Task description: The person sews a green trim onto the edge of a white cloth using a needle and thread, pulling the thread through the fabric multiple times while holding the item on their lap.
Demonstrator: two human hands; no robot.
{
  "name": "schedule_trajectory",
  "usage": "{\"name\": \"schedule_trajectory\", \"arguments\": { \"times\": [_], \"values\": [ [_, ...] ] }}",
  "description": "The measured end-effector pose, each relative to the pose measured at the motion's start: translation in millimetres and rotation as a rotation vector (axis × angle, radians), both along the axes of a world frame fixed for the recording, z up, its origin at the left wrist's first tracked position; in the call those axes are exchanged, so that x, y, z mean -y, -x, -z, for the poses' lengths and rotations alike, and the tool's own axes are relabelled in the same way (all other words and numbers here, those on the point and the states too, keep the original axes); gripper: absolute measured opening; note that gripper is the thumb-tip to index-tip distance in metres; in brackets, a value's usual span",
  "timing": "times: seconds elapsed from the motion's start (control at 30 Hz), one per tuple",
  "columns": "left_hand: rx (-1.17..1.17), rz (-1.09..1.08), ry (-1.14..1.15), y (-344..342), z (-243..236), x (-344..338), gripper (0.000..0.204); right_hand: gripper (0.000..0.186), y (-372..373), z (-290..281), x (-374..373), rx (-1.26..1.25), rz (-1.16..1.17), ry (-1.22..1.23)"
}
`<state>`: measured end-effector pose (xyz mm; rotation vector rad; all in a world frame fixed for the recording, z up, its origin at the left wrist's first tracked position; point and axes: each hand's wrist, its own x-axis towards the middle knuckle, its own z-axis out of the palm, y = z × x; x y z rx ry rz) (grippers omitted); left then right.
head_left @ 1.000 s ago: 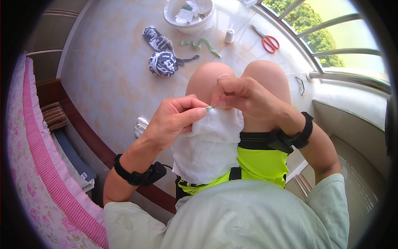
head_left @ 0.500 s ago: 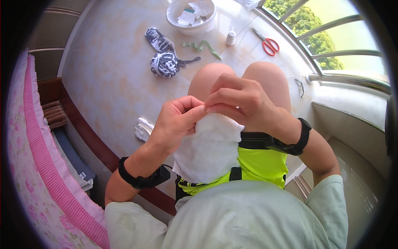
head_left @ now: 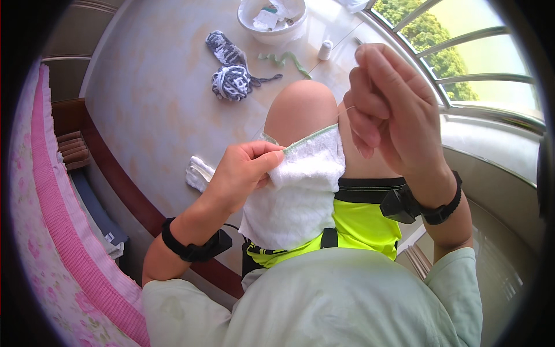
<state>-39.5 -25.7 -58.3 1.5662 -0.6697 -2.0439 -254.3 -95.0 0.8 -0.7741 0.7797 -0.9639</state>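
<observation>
A white fluffy cloth (head_left: 295,202) with a green trim along its far edge lies over my left thigh and lap. My left hand (head_left: 245,170) pinches that trimmed edge between thumb and fingers. Raised to the right of the cloth, above my right knee, is my right hand (head_left: 396,107), its fingertips pressed together and the other fingers curled. A thin pale thread (head_left: 349,108) shows beside its fingers. Whatever the fingertips hold is too small to make out.
On the tiled floor are a grey-and-white yarn ball (head_left: 231,82), a green ribbon (head_left: 287,58), a white thread spool (head_left: 325,50) and a white bowl of scraps (head_left: 272,36). White folded fabric (head_left: 199,173) lies left of my leg. A pink bedspread (head_left: 63,231) hangs at left; window rails (head_left: 491,110) stand right.
My right hand has left the cloth's edge and risen up and to the right, now covering most of the red-handled scissors. The green trim has come into sight. My left hand keeps its pinch.
</observation>
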Motion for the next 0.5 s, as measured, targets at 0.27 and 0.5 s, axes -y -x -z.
{"name": "schedule_trajectory", "arguments": {
  "times": [0.27,0.5],
  "values": [
    [-0.02,-0.041,-0.023,1.5,-0.6,1.6,0.018,0.028,19.9,7.6,13.4,0.165,-0.042,0.467],
    [-0.085,-0.001,0.014,-11.1,11.5,2.8,0.019,0.006,5.1,52.2,-6.5,-0.619,-0.141,0.59]
  ]
}}
